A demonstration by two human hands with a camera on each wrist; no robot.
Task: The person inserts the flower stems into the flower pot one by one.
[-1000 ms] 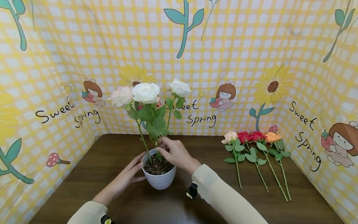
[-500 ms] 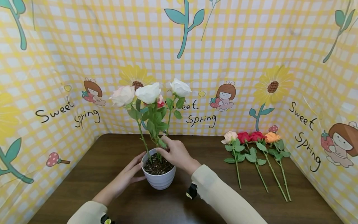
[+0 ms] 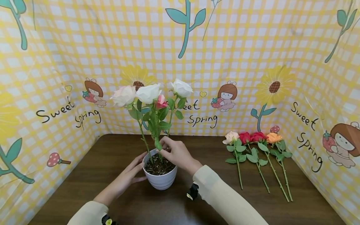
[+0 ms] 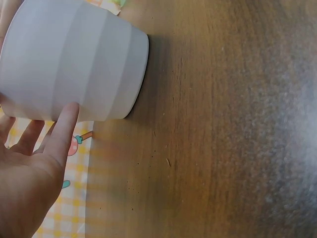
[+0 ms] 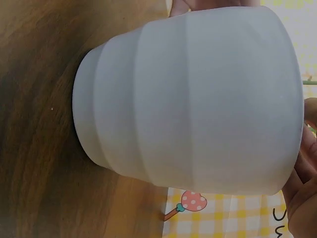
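A white ribbed flowerpot (image 3: 161,181) of dark soil (image 3: 160,169) stands on the table. From it rise a pale pink rose (image 3: 123,96), a middle white rose (image 3: 148,94), another white rose (image 3: 182,88) at right and a smaller pink-red rose (image 3: 161,102). My left hand (image 3: 127,178) rests against the pot's left side; in the left wrist view its thumb (image 4: 65,131) lies straight along the wall. Over the pot's rear right rim, my right hand (image 3: 178,154) pinches the middle white rose's stem low down, just above the soil. Its fingertips are partly hidden by a leaf.
To the right on the brown wooden table (image 3: 208,187) lie a cream-pink rose (image 3: 232,137), two red roses (image 3: 257,137) and an orange rose (image 3: 274,137), stems pointing forward. A yellow checked cloth (image 3: 239,56) hangs around the table's back and sides.
The middle white rose and its leaves have turned, and the pink-red rose behind shows more. The right fingers shifted slightly at the stem. My left hand and the pot have stayed in place.
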